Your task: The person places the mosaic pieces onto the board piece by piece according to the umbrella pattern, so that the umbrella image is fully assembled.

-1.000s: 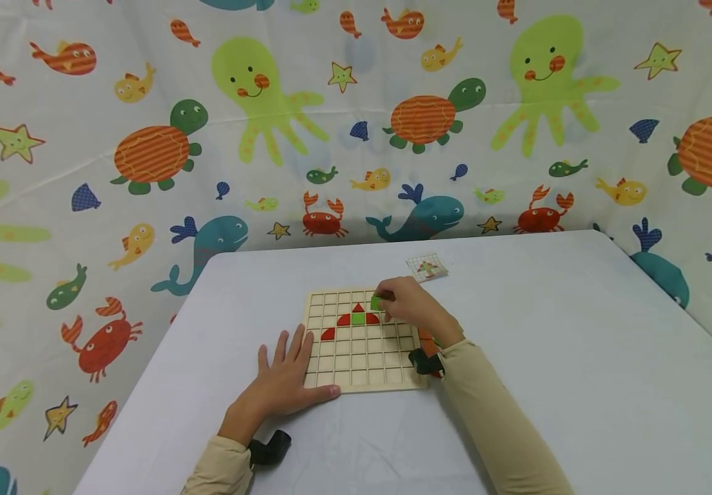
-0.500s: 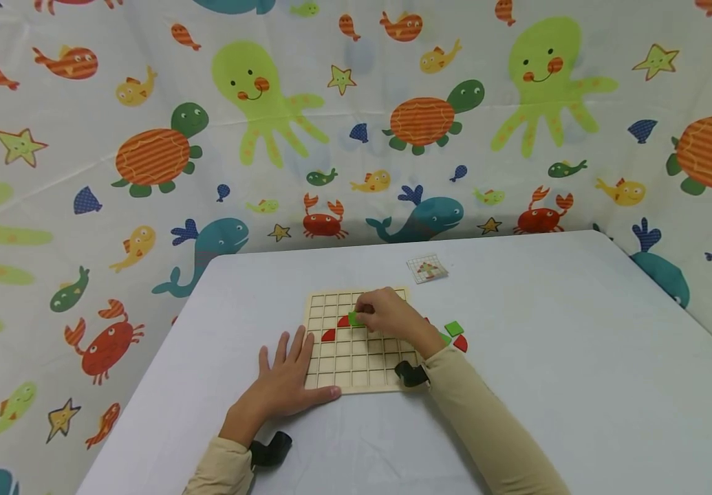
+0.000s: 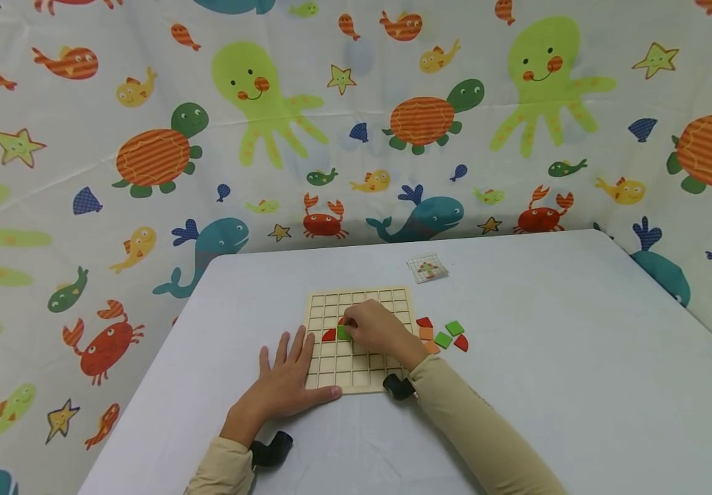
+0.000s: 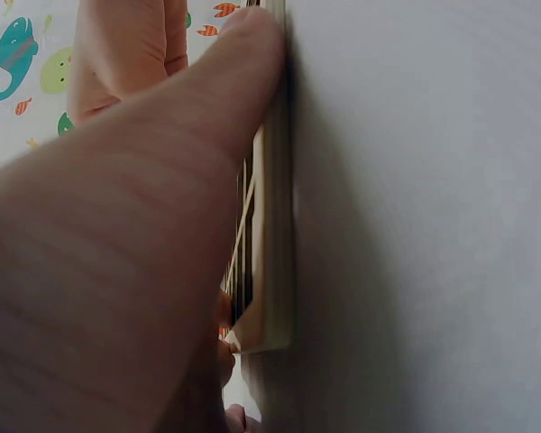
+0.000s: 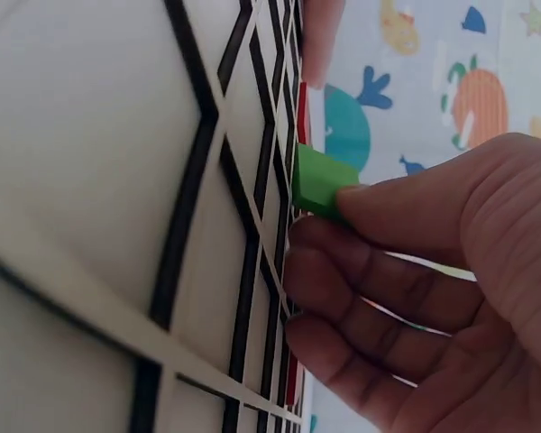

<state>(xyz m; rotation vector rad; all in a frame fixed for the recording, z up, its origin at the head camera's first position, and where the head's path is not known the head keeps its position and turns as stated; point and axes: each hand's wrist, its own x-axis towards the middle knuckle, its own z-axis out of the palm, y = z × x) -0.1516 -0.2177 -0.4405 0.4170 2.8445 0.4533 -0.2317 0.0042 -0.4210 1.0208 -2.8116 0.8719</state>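
A wooden grid board [image 3: 356,371] lies on the white table. My left hand [image 3: 287,381] rests with spread, straight fingers at the board's left edge, its thumb along the near edge; the left wrist view shows that thumb on the frame [image 4: 272,307]. Between thumb and fingers, my right hand [image 3: 380,333] pinches a green square tile [image 5: 320,180], tilted at the grid surface in the right wrist view. In the head view this green tile [image 3: 342,333] is just right of a red quarter-round tile [image 3: 329,335]. Tiles further right on the board are hidden by my right hand.
Right of the board lie loose tiles: green squares [image 3: 454,328], red pieces [image 3: 461,343] and orange ones [image 3: 426,333]. A small card with a printed grid pattern [image 3: 428,268] lies behind the board. A patterned cloth [image 3: 356,82] hangs behind the table.
My right hand has moved left and nearer across the board with a green tile, uncovering the loose tiles on the right. My left hand has stayed at the board's edge.
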